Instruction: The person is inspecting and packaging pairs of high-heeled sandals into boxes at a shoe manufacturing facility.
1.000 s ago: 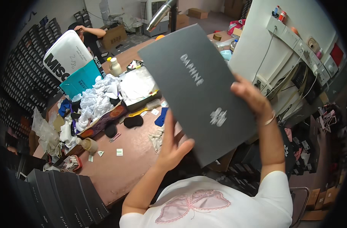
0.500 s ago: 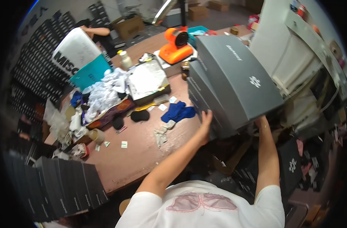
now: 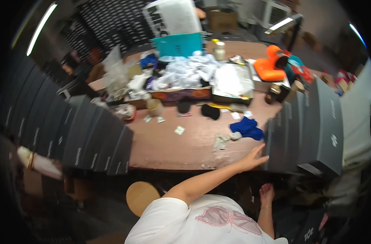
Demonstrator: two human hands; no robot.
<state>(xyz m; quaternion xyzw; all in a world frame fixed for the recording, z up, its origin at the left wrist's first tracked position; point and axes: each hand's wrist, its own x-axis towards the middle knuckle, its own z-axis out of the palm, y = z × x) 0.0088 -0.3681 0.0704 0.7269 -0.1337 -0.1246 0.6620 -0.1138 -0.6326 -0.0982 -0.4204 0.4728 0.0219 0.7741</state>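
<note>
At the right end of the table stands a stack of dark grey boxes (image 3: 290,134), piled leaning side by side. The largest, a grey shoebox (image 3: 324,122), is outermost on the right. My left hand (image 3: 252,160) is open, fingers apart, at the near left edge of the stack; its fingertips reach the side of the closest box. My right hand (image 3: 267,193) hangs lower, below the table's front edge and away from the boxes, with fingers loosely bent and nothing seen in them. Just beyond my left hand lie a blue cloth (image 3: 247,128) and a pale cloth piece (image 3: 222,141).
Another row of grey boxes (image 3: 81,134) stands at the left. Across the table's back are a heap of white cloth (image 3: 185,73), a box with white paper (image 3: 233,79), an orange device (image 3: 269,70) and a white bottle (image 3: 219,51). A round stool (image 3: 142,198) stands below the table edge.
The boxes held between both hands now stand at the table's right end. My right hand has let go and dropped lower; my left hand has opened against them. The view has swung left.
</note>
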